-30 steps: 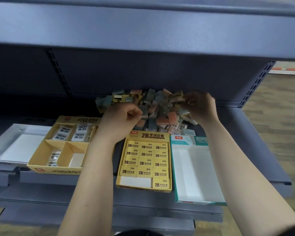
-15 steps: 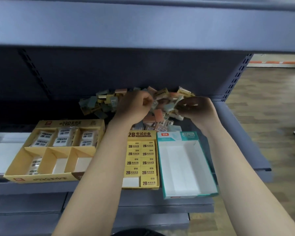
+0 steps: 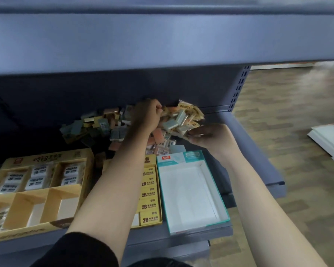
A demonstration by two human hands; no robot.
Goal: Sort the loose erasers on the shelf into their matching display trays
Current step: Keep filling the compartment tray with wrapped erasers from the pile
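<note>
Erasers (image 3: 121, 124) lie heaped at the back of the shelf (image 3: 258, 151), behind the trays. Your left hand (image 3: 148, 116) is curled down into the heap's middle; whether it holds anything is hidden. Your right hand (image 3: 210, 135) has its fingers drawn narrow at the heap's right edge, and I cannot tell if they grip one. The teal tray (image 3: 217, 191) sits just before that hand, beside the 2B tray (image 3: 149, 191).

The left hand (image 3: 147, 114) is curled, knuckles up, and the right hand (image 3: 210, 135) bends its fingers (image 3: 196, 132) inward.
</note>
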